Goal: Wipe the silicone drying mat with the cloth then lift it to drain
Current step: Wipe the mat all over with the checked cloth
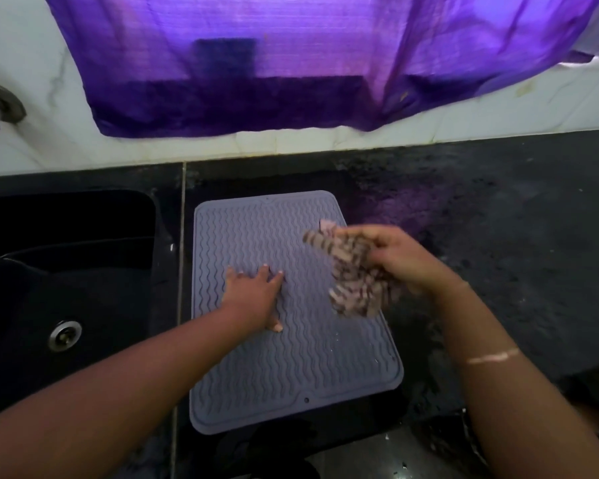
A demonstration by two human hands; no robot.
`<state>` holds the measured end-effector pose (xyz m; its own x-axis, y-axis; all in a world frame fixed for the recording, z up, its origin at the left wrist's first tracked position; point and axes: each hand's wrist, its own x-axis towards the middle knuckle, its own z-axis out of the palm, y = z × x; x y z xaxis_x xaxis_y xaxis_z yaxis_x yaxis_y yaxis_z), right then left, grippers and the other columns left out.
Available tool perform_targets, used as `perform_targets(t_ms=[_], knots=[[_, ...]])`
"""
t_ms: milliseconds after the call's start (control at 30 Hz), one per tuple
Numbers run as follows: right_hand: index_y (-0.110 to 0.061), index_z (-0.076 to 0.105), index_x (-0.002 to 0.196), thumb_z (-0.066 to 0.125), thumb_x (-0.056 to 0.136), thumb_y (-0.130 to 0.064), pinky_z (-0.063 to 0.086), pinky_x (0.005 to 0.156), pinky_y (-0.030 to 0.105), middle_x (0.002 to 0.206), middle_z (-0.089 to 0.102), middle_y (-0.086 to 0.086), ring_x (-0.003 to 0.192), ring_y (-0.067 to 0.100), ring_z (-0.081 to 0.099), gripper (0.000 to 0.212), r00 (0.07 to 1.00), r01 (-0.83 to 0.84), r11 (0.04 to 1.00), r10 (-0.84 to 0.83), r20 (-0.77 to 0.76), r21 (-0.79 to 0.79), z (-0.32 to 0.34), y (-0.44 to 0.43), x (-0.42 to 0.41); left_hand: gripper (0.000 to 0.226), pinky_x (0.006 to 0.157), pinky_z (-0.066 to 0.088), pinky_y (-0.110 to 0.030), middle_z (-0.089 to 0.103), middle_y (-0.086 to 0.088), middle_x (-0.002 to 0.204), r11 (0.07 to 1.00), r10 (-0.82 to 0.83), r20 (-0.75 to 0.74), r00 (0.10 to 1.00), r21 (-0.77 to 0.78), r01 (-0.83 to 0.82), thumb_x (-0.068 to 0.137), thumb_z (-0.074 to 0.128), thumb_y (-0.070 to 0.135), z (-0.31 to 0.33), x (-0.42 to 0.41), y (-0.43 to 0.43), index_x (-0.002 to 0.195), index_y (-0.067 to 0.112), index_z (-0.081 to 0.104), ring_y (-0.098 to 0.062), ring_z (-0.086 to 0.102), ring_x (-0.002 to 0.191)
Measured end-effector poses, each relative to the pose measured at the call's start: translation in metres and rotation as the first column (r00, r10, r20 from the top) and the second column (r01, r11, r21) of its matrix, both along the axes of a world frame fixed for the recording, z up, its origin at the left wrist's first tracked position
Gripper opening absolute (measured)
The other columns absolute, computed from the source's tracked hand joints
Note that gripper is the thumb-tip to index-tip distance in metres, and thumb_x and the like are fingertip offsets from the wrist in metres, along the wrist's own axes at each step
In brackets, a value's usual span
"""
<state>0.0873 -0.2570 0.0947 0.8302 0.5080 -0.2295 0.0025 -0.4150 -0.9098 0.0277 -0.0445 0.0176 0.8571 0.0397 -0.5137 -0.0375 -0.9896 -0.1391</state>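
The grey mat [291, 357] lies flat on the dark tabletop [498, 254], just right of the sink [66, 271]. The left hand [253, 295] presses on it, fingers spread. The right hand [395, 261] grips the striped cloth [353, 278] (blurred) at the mat's right edge.

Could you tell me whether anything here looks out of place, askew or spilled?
The grey mat lies slightly askew, turned a little against the counter seam beside the sink. The left hand presses it flat and the right hand holds the striped cloth. I see no spill or damage.
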Motion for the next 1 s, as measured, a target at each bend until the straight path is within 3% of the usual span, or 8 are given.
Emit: perform_targets(t_ms=[100, 167, 267, 367, 433, 567, 800, 1000], knots=[[-0.027, 0.066, 0.107, 0.039, 0.075, 0.014, 0.054, 0.075, 0.030, 0.114, 0.066, 0.004, 0.100, 0.019, 0.064, 0.059, 0.991, 0.100, 0.982, -0.084, -0.106, 0.158, 0.003, 0.027, 0.046, 0.118, 0.113, -0.002, -0.060, -0.012, -0.006, 0.160, 0.999, 0.001, -0.092, 0.996, -0.033, -0.004, 0.072, 0.064, 0.066, 0.001, 0.000, 0.004, 0.151, 0.026, -0.013, -0.040, 0.003, 0.146], [-0.019, 0.063, 0.119, 0.037, 0.076, 0.012, 0.052, 0.077, 0.032, 0.124, 0.062, 0.009, 0.105, 0.024, 0.060, 0.058, 0.983, 0.135, 0.982, -0.116, -0.140, 0.135, -0.005, 0.045, 0.077, 0.127, 0.112, -0.006, -0.060, -0.019, -0.005, 0.159, 1.000, 0.006, -0.129, 0.992, -0.030, -0.010, 0.068, 0.068, 0.068, 0.001, -0.002, 0.004, 0.149, 0.024, -0.019, -0.039, -0.005, 0.146], [-0.010, 0.048, 0.135, 0.049, 0.091, -0.011, 0.044, 0.097, 0.036, 0.136, 0.051, 0.014, 0.119, 0.028, 0.051, 0.044, 0.983, 0.184, 0.962, -0.186, 0.012, -0.203, -0.028, 0.069, 0.114, 0.132, 0.111, -0.009, -0.061, -0.022, -0.006, 0.158, 1.000, 0.008, -0.125, 0.992, -0.013, -0.009, 0.065, 0.067, 0.070, -0.002, -0.004, 0.002, 0.148, 0.023, -0.023, -0.040, -0.009, 0.145], [-0.020, 0.020, 0.148, 0.058, 0.084, -0.049, 0.029, 0.111, 0.048, 0.152, 0.025, 0.016, 0.137, 0.037, 0.029, 0.080, 0.990, 0.126, 0.863, -0.142, 0.003, -0.489, -0.055, 0.086, 0.122, 0.134, 0.111, -0.009, -0.061, -0.023, -0.006, 0.157, 1.000, 0.004, -0.119, 0.993, 0.006, -0.003, 0.063, 0.066, 0.073, -0.004, -0.003, 0.002, 0.147, 0.023, -0.025, -0.041, -0.009, 0.145], [-0.027, 0.014, 0.148, 0.058, 0.080, -0.059, 0.025, 0.109, 0.054, 0.155, 0.016, 0.014, 0.137, 0.041, 0.022, 0.087, 0.991, 0.115, 0.732, -0.041, 0.126, -0.671, -0.076, 0.092, 0.111, 0.135, 0.111, -0.010, -0.061, -0.022, -0.006, 0.158, 1.000, 0.002, -0.108, 0.994, 0.025, 0.001, 0.062, 0.065, 0.075, -0.006, -0.003, 0.002, 0.147, 0.024, -0.025, -0.040, -0.008, 0.145], [-0.026, 0.033, 0.139, 0.052, 0.086, -0.035, 0.036, 0.097, 0.051, 0.142, 0.036, 0.012, 0.123, 0.039, 0.038, 0.057, 0.884, 0.277, 0.649, 0.116, 0.452, -0.709, -0.091, 0.088, 0.069, 0.135, 0.113, -0.009, -0.061, -0.020, -0.005, 0.158, 0.998, -0.002, -0.097, 0.995, 0.067, 0.009, 0.060, 0.063, 0.078, -0.007, -0.003, 0.001, 0.148, 0.024, -0.025, -0.040, -0.006, 0.145], [-0.033, 0.042, 0.134, 0.057, 0.080, -0.025, 0.040, 0.086, 0.041, 0.128, 0.048, 0.002, 0.111, 0.029, 0.047, 0.058, 0.815, 0.052, 0.745, 0.353, 0.459, -0.665, -0.094, 0.021, -0.045, 0.134, 0.114, -0.008, -0.060, -0.016, -0.007, 0.159, 0.997, -0.020, -0.052, 0.998, 0.068, 0.023, 0.060, 0.063, 0.078, -0.006, -0.007, 0.001, 0.149, 0.023, -0.021, -0.041, -0.002, 0.146], [-0.041, 0.045, 0.123, 0.049, 0.081, -0.023, 0.034, 0.089, 0.037, 0.131, 0.045, -0.012, 0.116, 0.017, 0.043, 0.046, 0.760, -0.219, 0.671, 0.572, 0.307, -0.708, -0.083, -0.026, -0.110, 0.132, 0.112, -0.009, -0.062, -0.015, -0.007, 0.160, 0.998, -0.049, -0.034, 0.998, 0.029, 0.050, 0.061, 0.062, 0.078, -0.002, -0.011, 0.005, 0.150, 0.023, -0.019, -0.041, 0.000, 0.146]])
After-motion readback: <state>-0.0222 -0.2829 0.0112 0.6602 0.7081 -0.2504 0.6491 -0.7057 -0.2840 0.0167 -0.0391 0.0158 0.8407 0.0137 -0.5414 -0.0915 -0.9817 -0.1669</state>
